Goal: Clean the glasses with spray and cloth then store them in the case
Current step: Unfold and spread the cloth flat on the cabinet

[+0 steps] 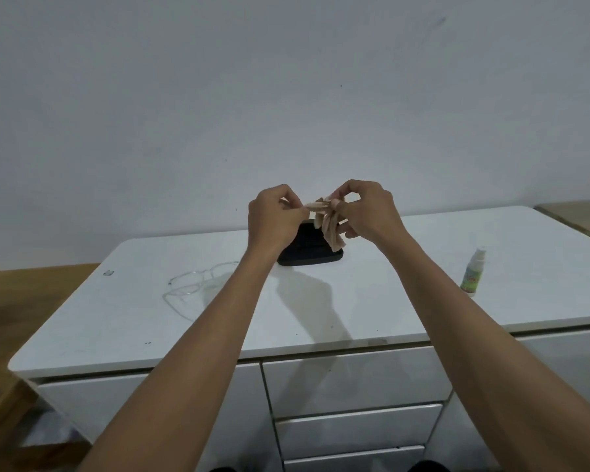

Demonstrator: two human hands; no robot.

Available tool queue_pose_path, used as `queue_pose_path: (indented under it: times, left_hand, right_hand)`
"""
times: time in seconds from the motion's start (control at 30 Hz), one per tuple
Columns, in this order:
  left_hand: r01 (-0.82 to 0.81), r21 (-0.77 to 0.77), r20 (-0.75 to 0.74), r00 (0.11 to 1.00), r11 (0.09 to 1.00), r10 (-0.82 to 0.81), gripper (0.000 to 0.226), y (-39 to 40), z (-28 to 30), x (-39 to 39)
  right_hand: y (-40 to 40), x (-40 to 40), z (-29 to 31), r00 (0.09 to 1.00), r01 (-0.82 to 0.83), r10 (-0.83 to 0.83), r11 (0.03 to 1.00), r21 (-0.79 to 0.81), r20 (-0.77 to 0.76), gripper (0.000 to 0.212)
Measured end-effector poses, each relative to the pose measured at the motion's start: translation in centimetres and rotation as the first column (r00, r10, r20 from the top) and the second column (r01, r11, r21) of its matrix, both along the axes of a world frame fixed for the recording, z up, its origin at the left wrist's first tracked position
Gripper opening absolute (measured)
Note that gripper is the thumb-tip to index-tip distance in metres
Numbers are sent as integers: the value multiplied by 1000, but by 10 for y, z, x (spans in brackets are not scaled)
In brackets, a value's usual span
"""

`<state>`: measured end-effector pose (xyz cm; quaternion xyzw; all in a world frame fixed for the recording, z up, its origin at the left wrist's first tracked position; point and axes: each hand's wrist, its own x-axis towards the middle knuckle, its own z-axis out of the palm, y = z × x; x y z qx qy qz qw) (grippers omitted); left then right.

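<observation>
both the left hand and right hand pinch a crumpled beige cloth above the black rectangular case, clear-framed glasses at eight o'clock.

A plain gray wall behind a white cabinet with drawers — brown wood floor at the left.

**Colours on and around the bench**

Beige cloth. Black case. Clear, near-colourless glasses. Spray bottle white on top, green label with a touch of red. Glossy white bench, white drawers, pale grey wall, brown wood floor.
</observation>
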<state>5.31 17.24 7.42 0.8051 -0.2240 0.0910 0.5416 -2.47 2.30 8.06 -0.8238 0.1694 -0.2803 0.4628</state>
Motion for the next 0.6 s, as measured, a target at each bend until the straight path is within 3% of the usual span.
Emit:
queue_pose_path:
  times: [0.13,0.37,0.53,0.6]
  left_hand:
    - [50,-15,-19,999,999,-50,16,3,12,4]
    - [178,-208,-247,942,962,-228,15,7,28,0]
    - [203,-245,-261,928,948,-266,22,7,35,-5]
    - [200,-249,-261,928,948,-264,23,5,38,-6]
  right_hand:
    - [-2,6,-2,999,3,-8,994,-109,-39,9]
    - [0,1,3,994,-58,40,981,-183,-99,18]
    - [-2,-4,1,993,-99,88,985,-144,-78,19]
    - [-1,-6,0,996,-54,37,973,-226,-79,27]
